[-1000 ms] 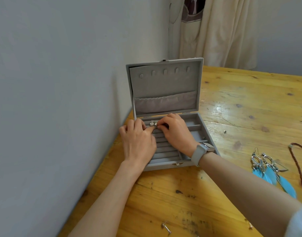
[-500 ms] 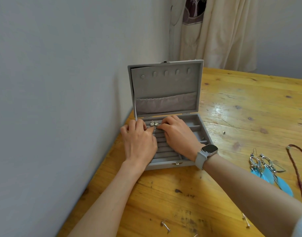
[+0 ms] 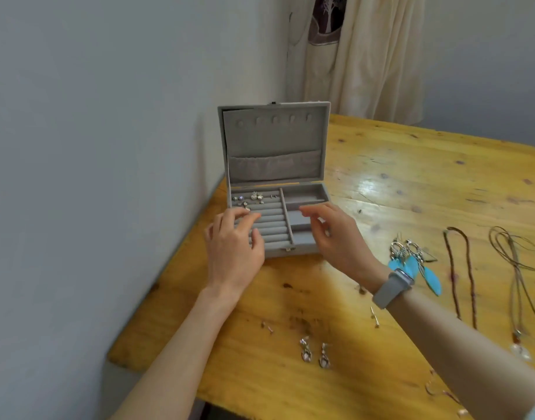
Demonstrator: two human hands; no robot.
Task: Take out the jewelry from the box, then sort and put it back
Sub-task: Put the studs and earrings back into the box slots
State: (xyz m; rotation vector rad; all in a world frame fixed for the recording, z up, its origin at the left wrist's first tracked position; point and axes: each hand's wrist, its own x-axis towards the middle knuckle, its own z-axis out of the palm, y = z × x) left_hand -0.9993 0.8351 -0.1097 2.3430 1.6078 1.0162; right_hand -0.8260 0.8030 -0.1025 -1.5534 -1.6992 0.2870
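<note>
A grey jewelry box [image 3: 261,234] sits open on the wooden table [image 3: 396,183], its lid [image 3: 273,144] upright against the wall. The left hand [image 3: 234,250] hovers over the box's near left corner, fingers loosely curled and spread, gripping nothing that can be seen; its fingertips [image 3: 251,218] lie above the ridged ring rolls. Just beyond those fingertips, in the farthest rolls, a cluster of small silver studs [image 3: 254,197] is tucked in. The right hand [image 3: 340,237] hangs over the box's right side, thumb and forefinger held a little apart as if pinching; whether some tiny piece sits between them is too small to tell. Beyond the right fingertips [image 3: 305,210] lie the plain side compartments. A grey watch [image 3: 392,287] wraps that wrist. To the right of the right hand, on the table, lie blue feather earrings [image 3: 417,262], then a dark beaded necklace [image 3: 460,268] and a corded necklace [image 3: 516,283] farther out. Nearer the person than both hands, a pair of silver drop earrings [image 3: 314,354] rests on the wood, with small studs [image 3: 375,318] scattered close by.
</note>
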